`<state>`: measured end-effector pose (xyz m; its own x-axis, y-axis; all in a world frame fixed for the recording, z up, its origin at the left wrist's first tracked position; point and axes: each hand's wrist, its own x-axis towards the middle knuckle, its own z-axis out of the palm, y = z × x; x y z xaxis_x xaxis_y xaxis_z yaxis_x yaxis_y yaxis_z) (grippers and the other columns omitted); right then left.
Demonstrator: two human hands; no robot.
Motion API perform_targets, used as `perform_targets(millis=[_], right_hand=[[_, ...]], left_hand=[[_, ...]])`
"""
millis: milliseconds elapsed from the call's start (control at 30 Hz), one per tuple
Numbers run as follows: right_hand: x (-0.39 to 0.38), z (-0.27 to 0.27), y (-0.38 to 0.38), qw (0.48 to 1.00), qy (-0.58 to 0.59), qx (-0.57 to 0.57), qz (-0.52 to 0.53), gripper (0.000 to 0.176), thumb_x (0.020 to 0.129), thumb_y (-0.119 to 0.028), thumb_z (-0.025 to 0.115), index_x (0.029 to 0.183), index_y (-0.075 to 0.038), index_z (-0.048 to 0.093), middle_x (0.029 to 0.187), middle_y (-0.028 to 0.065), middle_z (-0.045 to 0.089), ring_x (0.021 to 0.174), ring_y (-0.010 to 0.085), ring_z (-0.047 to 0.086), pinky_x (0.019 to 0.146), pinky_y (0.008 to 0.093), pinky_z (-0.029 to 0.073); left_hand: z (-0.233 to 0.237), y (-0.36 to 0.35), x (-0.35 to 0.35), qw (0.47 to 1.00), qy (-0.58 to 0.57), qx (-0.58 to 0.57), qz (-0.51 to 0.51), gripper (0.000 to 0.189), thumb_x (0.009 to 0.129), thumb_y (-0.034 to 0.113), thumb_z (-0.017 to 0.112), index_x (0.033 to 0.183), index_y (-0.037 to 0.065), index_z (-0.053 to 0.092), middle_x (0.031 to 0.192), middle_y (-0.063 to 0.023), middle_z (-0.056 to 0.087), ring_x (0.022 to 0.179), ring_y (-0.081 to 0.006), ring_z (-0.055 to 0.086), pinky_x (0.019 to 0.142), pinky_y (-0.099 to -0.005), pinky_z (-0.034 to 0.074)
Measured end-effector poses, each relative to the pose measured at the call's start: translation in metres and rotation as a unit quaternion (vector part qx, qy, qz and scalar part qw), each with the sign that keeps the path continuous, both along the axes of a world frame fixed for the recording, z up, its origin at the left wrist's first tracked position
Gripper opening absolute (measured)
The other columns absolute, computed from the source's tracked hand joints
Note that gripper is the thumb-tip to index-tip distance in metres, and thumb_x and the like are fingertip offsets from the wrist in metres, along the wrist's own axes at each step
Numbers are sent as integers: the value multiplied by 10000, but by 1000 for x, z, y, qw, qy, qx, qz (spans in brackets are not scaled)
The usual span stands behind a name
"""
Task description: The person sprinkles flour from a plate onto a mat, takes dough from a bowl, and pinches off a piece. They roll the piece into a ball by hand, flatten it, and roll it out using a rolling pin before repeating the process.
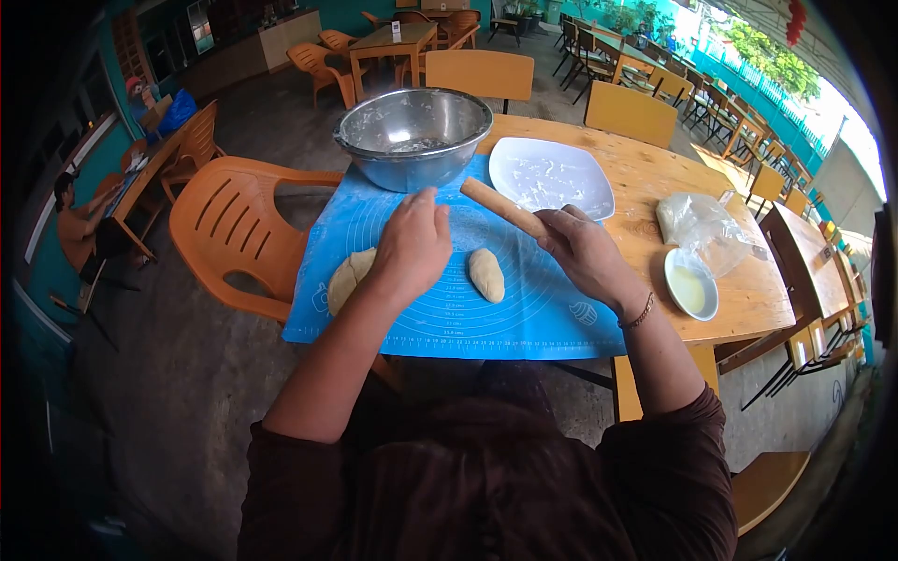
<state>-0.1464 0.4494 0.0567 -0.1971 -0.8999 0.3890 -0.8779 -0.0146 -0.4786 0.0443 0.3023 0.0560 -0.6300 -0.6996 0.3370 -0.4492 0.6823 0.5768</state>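
A wooden rolling pin point(500, 207) is held at its right end by my right hand point(582, 252), raised over the blue mat point(402, 327). My left hand point(416, 245) is near the pin's free end, not touching it, its fingers bent together; what they hold, if anything, is hidden. Between my hands a small oval piece of dough point(486, 275) lies on the mat. A larger lump of dough point(347, 279) rests at the mat's left, partly covered by my left wrist.
Behind the mat stand a metal bowl point(412, 159) and a floury white plate point(552, 176). To the right are a plastic bag point(706, 229) and a small bowl of pale liquid point(690, 285). An orange chair point(234, 229) is at the left; a person sits farther left.
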Motion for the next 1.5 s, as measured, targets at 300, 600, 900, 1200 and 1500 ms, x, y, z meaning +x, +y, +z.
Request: perform_targets(millis=[300, 600, 900, 1200, 1500], right_hand=[[20, -22, -20, 994, 40, 16, 97, 279, 795, -143, 718, 1068, -86, 702, 898, 127, 576, 829, 308, 611, 767, 401, 501], [-4, -31, -35, 987, 19, 19, 156, 220, 867, -212, 648, 967, -26, 707, 869, 165, 612, 799, 345, 589, 785, 413, 485], [-9, -50, -37, 980, 156, 91, -82, 418, 985, -326, 437, 929, 53, 604, 925, 249, 609, 900, 392, 597, 854, 453, 467], [12, -61, -14, 966, 197, 73, -149, 586, 988, -411, 392, 1320, 64, 487, 1258, 286, 529, 1226, 442, 466, 1033, 501, 349], [23, -58, 2, 965, 208, 105, -119, 686, 994, -492, 342, 1399, 60, 387, 1412, 288, 422, 1365, 436, 336, 1089, 515, 290]], left_hand=[[4, 2, -12, 984, 86, -87, -126, 561, 1041, 370, 332, 1333, -90, 463, 1442, -272, 394, 1422, -376, 256, 1148, -413, 246], [-36, -6, -26, 956, -253, -6, -149, 710, 1018, 513, 125, 1459, -7, 327, 1566, -220, 158, 1470, -339, 71, 1203, -401, 88], [-36, 1, -17, 958, -254, -1, -132, 718, 1021, 485, 135, 1466, -68, 242, 1574, -222, 120, 1473, -334, 59, 1204, -398, 74], [-47, 16, 3, 960, -211, -98, -158, 656, 1030, 412, 208, 1472, -73, 208, 1568, -242, 113, 1473, -346, 43, 1203, -421, 49], [-53, 26, 27, 958, -167, -123, -200, 598, 1029, 347, 262, 1470, -56, 229, 1553, -234, 191, 1463, -337, 135, 1197, -433, 73]])
